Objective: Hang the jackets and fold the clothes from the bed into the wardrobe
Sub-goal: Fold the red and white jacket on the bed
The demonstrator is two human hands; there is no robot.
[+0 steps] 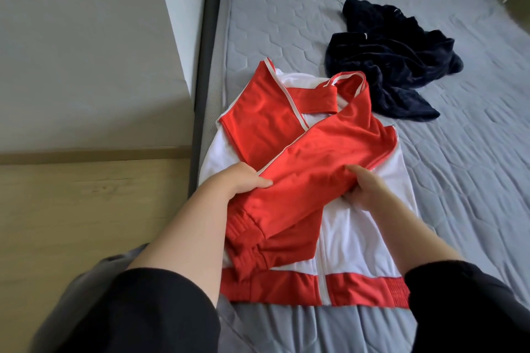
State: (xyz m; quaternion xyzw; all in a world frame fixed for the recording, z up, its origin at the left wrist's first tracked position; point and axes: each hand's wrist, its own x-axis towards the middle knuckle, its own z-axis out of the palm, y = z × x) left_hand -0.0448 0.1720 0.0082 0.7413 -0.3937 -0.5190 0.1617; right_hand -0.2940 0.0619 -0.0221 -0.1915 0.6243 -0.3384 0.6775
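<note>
Jacket (344, 223), red and white, lies flat on the near end of the bed (459, 180), red hem band toward the camera, white zip line running up the middle. Red sleeve (301, 180) folded diagonally across the body. Left hand (243, 179) grips the sleeve's left edge, thumb on top. Right hand (364, 189) pinches the sleeve's right edge, fingers curled under the fabric. Other sleeve folded across near the collar. Farther back, apart from it: dark navy garment (401, 66), crumpled on the grey quilted mattress.
</note>
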